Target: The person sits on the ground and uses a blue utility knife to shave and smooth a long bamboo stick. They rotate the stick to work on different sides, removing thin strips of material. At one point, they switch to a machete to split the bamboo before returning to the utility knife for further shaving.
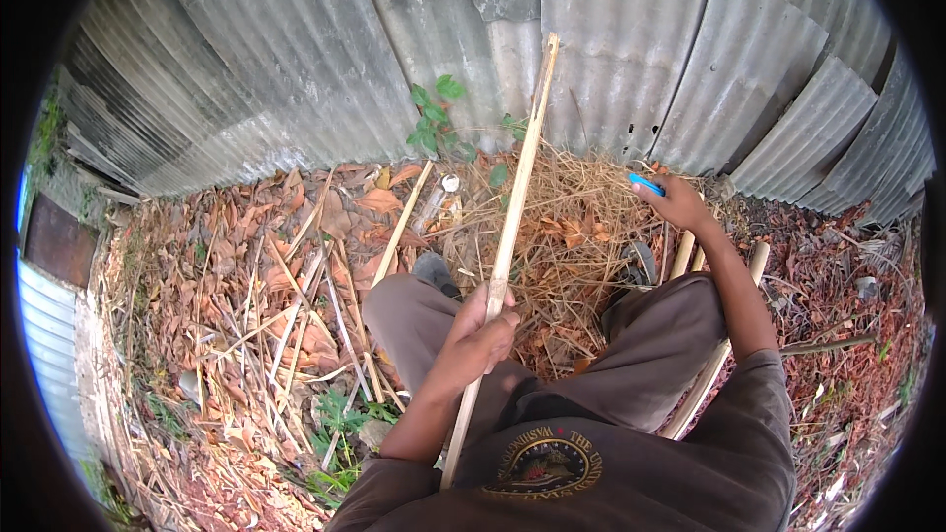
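Observation:
My left hand [481, 333] is closed around a long pale bamboo strip [522, 177]. The strip runs from beside my belly up and away, its far end in front of the metal fence, where it looks darker and roughened. Out to the right, above the ground past my knee, my right hand [680, 205] is closed on a small bright blue object [645, 184]. Only part of that object shows, so I cannot tell whether it is a tool's handle. The right hand is well apart from the strip.
A corrugated metal fence [631, 69] stands across the far side. Thin bamboo strips [399, 227] lie over dry leaves at left. Thicker bamboo pieces [702, 389] lie by my right leg. A green plant [431, 123] grows against the fence, and dry straw [562, 227] covers the middle ground.

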`<move>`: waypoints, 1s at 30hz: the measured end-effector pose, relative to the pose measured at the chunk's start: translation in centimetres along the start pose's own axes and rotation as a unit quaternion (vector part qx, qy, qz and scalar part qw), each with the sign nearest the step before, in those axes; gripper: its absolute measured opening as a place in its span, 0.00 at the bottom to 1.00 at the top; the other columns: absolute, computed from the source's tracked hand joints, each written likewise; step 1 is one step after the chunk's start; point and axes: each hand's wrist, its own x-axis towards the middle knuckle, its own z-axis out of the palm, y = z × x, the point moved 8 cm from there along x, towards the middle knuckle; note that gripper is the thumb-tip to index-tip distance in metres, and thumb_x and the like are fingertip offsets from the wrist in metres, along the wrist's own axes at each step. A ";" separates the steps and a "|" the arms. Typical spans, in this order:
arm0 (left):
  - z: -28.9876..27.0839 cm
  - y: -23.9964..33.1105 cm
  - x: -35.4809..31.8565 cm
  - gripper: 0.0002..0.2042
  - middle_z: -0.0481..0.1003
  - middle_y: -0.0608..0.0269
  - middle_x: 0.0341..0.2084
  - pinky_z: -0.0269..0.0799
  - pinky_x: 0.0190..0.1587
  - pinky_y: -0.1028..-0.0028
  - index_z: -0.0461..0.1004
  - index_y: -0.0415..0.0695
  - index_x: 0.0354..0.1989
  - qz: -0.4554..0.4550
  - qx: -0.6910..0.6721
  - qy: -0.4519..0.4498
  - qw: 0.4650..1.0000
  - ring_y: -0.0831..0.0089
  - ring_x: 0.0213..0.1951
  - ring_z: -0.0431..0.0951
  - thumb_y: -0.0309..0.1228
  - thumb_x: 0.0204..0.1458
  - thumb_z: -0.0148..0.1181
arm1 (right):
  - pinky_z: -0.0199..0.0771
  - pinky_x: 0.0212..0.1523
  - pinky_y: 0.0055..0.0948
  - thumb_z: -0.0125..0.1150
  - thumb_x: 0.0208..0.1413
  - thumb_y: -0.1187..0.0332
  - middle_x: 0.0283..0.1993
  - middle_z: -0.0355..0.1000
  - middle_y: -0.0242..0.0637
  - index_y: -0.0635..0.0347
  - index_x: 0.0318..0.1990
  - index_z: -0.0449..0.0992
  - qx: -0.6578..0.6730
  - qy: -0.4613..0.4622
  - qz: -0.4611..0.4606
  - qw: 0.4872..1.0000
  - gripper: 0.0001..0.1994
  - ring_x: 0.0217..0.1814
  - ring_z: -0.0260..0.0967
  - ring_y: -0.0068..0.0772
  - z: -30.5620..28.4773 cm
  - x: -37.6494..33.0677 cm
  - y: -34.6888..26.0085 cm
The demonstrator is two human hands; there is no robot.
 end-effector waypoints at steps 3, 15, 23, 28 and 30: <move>0.9 0.5 1.4 0.08 0.55 0.75 0.12 0.46 0.16 0.81 0.60 0.45 0.42 -0.008 -0.085 -0.047 0.995 0.85 0.09 0.51 0.22 0.56 0.47 | 0.66 0.28 0.39 0.49 0.54 0.33 0.17 0.66 0.42 0.66 0.29 0.78 0.072 0.071 -0.071 0.992 0.36 0.21 0.67 0.39 -1.2 -1.2 -5.5; 1.6 3.3 11.4 0.06 0.59 0.74 0.14 0.52 0.14 0.82 0.64 0.44 0.41 -0.002 0.129 -0.025 0.991 0.84 0.10 0.56 0.28 0.57 0.50 | 0.69 0.28 0.45 0.48 0.50 0.30 0.13 0.66 0.44 0.62 0.24 0.78 0.046 0.082 -0.134 0.987 0.37 0.20 0.70 0.48 0.7 -0.8 -13.0; -1.5 1.8 14.9 0.14 0.61 0.69 0.16 0.57 0.16 0.79 0.65 0.39 0.48 0.031 0.009 -0.018 0.999 0.81 0.11 0.57 0.37 0.64 0.39 | 0.71 0.27 0.45 0.50 0.49 0.31 0.14 0.68 0.43 0.60 0.26 0.78 0.041 0.069 -0.152 0.985 0.35 0.21 0.72 0.48 2.8 0.3 -14.1; -3.2 6.7 14.7 0.14 0.64 0.69 0.19 0.60 0.22 0.80 0.65 0.42 0.49 0.170 -0.031 0.070 0.982 0.80 0.17 0.63 0.38 0.65 0.42 | 0.71 0.27 0.42 0.54 0.51 0.35 0.14 0.68 0.41 0.62 0.30 0.79 0.068 0.066 -0.144 0.985 0.32 0.20 0.72 0.43 3.0 0.6 -15.3; -4.2 7.8 14.4 0.13 0.66 0.68 0.20 0.64 0.26 0.79 0.65 0.42 0.49 0.195 -0.035 0.103 0.975 0.80 0.19 0.64 0.39 0.65 0.42 | 0.71 0.27 0.41 0.54 0.51 0.35 0.14 0.69 0.41 0.63 0.32 0.79 0.078 0.056 -0.146 0.985 0.32 0.19 0.72 0.42 3.5 0.7 -15.5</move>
